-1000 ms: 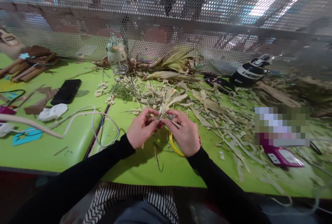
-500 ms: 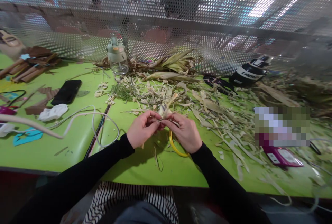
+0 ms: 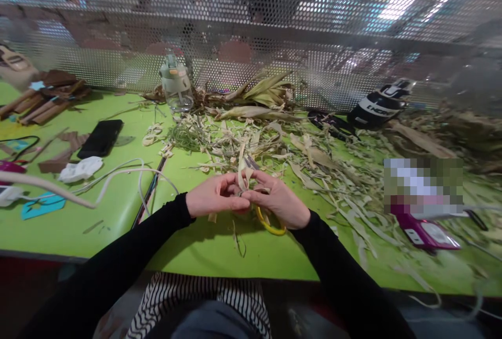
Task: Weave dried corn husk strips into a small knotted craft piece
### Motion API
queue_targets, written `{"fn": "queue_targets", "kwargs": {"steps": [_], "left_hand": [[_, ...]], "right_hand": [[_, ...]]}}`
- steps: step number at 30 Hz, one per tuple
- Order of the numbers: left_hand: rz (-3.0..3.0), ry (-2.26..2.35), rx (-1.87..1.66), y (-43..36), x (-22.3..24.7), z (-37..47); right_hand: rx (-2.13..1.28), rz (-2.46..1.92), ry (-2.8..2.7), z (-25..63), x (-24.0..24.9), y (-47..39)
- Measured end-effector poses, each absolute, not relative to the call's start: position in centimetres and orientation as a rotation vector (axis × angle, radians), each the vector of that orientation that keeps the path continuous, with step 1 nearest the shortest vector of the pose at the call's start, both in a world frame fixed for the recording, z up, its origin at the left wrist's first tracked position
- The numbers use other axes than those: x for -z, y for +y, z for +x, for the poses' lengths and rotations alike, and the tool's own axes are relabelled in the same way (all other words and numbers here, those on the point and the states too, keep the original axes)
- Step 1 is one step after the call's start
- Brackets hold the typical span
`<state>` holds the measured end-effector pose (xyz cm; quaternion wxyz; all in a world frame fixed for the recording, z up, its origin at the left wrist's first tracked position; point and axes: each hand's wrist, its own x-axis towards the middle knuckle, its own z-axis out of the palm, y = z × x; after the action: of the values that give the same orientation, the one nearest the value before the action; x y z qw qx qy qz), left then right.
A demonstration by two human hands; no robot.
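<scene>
Near the front middle of the green table, my left hand (image 3: 215, 195) and my right hand (image 3: 280, 200) meet with fingers closed round a pale husk strip (image 3: 242, 174). The strip sticks up between the fingertips. By my right hand, the yellow ring-shaped handle (image 3: 274, 230) hangs below the palm, and grey blades (image 3: 251, 162) show just past the fingers. What lies inside the fingers is partly hidden. Behind the hands spreads a heap of cut husk scraps (image 3: 223, 137).
A clear bottle (image 3: 176, 85) and dried husks (image 3: 266, 93) stand by the perforated screen. A black bottle (image 3: 378, 106) lies at the right, above a magenta device (image 3: 425, 232). At the left are a phone (image 3: 101, 138), white cable (image 3: 129, 170) and brown rolls (image 3: 49, 103).
My left hand has shifted slightly left and down, and its fingers have straightened. The strip between the hands now stands more upright. The yellow handle has moved a little with my right hand.
</scene>
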<state>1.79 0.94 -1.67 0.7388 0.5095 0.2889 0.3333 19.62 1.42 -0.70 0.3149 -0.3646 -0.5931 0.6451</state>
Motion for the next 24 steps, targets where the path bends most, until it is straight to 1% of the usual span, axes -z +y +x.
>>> {"fn": "queue_targets", "kwargs": {"steps": [5, 10, 15, 17, 21, 24], "left_hand": [[1.141, 0.719, -0.825, 1.1, 1.9, 2.0], [1.164, 0.813, -1.037, 1.3, 2.1, 2.2], [1.411, 0.951, -1.212, 0.7, 2.6, 2.4], [1.516, 0.987, -1.243, 0.4, 2.6, 2.3], [1.417, 0.869, -1.184, 0.5, 2.4, 2.4], [1.28, 0.789, -1.127, 0.7, 2.3, 2.5]], "right_hand": [[-1.552, -0.998, -1.691, 19.5, 0.1, 1.1], [-1.205, -1.124, -1.671, 19.2, 0.2, 0.7], [-1.026, -1.259, -1.781, 19.0, 0.8, 0.7], [-1.013, -1.284, -1.811, 18.9, 1.0, 0.8], [-1.238, -1.162, -1.655, 18.9, 2.0, 1.1], [-1.201, -1.096, -1.495, 18.9, 2.9, 1.4]]}}
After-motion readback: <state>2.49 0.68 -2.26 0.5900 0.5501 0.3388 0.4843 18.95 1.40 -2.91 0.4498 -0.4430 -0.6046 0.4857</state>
